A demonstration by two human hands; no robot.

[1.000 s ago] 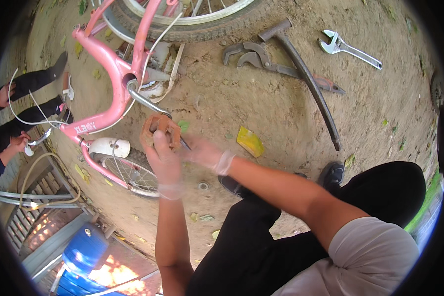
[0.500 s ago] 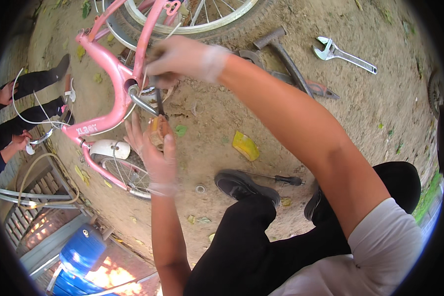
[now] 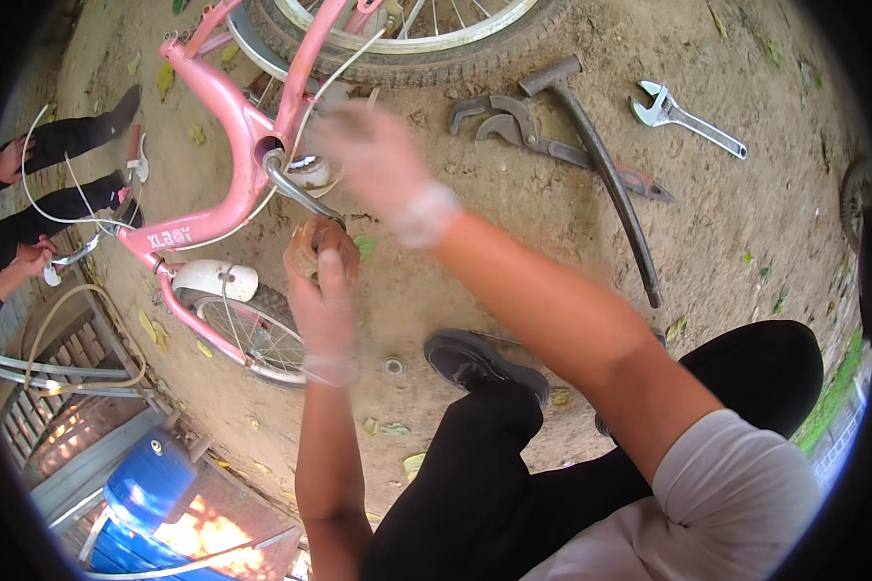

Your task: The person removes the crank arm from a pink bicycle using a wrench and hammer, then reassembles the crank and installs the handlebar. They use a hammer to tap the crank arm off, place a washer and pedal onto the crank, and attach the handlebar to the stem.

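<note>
A pink bicycle frame [image 3: 225, 107] lies over bare soil at the left. From its crank hole a silver crank arm [image 3: 295, 192] reaches out to an orange-brown pedal [image 3: 312, 242]. My left hand [image 3: 322, 295], in a thin clear glove, is closed round that pedal. My right hand [image 3: 383, 160], gloved too and smeared by motion, hovers right of the crank hole; its fingers cannot be made out. A pale cable [image 3: 334, 79] runs along the frame beside it.
An adjustable wrench [image 3: 686, 118], a hammer [image 3: 601, 155] and large pliers [image 3: 523, 126] lie at the right. A wheel [image 3: 412, 58] is at the top. Another person's hand [image 3: 37, 257] is at the handlebar. A metal ring [image 3: 394, 366] lies near my shoe [image 3: 480, 368].
My left fingers, spread beside the pedal before, now wrap round it. My right hand has moved right and down, away from the frame. The view has shifted slightly.
</note>
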